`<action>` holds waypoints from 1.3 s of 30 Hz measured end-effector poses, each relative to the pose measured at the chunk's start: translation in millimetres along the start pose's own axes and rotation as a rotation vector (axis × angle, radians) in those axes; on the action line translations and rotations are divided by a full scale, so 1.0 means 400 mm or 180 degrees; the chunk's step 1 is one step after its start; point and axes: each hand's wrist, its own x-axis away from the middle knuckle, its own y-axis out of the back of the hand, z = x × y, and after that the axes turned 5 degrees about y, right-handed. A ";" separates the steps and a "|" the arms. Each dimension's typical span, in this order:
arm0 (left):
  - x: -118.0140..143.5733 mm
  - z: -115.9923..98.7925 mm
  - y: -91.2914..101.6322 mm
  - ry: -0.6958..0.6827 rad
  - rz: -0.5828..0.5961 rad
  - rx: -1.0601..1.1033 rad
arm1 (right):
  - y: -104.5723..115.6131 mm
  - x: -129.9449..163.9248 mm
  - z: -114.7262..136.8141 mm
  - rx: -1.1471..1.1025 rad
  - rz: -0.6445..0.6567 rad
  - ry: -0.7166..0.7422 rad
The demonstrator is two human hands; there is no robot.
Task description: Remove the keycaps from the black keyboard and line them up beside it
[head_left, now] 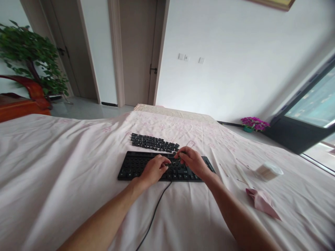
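Note:
A black keyboard (131, 165) with exposed key positions lies on the cloth. My left hand (155, 169) rests over its middle, the index finger and thumb bent and slightly apart, with nothing visible between them. Over the keyboard's upper right part, my right hand (192, 161) has thumb and fingers drawn together in a pinch; what they hold is too small to make out. Behind the keyboard, black keycaps (151, 142) lie in packed rows, the right end partly hidden by my right hand. A thin wire loop (191, 143) shows just beyond that hand.
The keyboard cable (154, 212) runs toward me over the pale patterned cloth (78, 181). To the right lie a tub of cotton swabs (268, 171), several thin sticks (243, 174) and a folded pink cloth (263, 203). A wooden armchair (34, 96) stands far left.

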 end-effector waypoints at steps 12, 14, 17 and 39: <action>-0.052 -0.025 0.019 -0.0237 0.0724 -0.0540 | -0.027 0.067 0.020 0.0512 0.0371 0.0468; -0.050 -0.030 0.015 -0.0195 0.0783 -0.0552 | -0.031 0.069 0.017 0.0578 0.0456 0.0520; -0.043 -0.029 0.006 -0.0176 0.0728 -0.0593 | -0.036 0.071 0.010 0.0622 0.0475 0.0622; -0.026 -0.031 -0.029 -0.0766 0.0664 -0.0796 | -0.067 0.087 -0.076 0.0200 -0.0237 0.1533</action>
